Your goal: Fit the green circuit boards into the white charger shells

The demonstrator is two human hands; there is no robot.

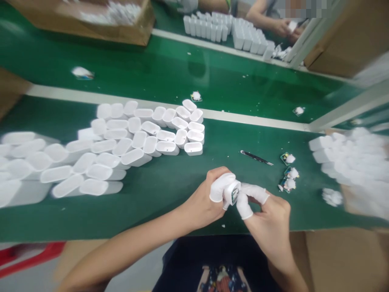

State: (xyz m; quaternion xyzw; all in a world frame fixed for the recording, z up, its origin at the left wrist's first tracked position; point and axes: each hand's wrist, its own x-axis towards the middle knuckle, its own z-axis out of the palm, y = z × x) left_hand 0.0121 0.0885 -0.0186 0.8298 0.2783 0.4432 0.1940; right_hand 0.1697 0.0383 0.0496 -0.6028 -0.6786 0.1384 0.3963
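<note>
A white plastic case (231,190) sits between the two hands, just above the near edge of the green workbench (152,221). Its long axis seems to slant from upper left to lower right, with its open end turned toward the right hand and the wearer; a small circuit board (234,196) shows in that opening, though the blur hides how it sits. The left hand (204,198) is closed around the case's body, with a white finger cot (218,188) pressed against it. The right hand (268,217) grips the open end in a pinch, its cot-covered fingertips (254,193) touching the rim. Beyond the hands, slim black tweezers (256,157) lie on the bench, and three small circuit boards with white tufts (288,173) sit near the right side. Rows of matching white cases (152,129) crowd the left part of the bench, and a blurred heap of cases (349,162) lies at the right edge. Across a pale rail (167,109), a co-worker's hands (284,27) work beside more ranks of cases (212,26).
</note>
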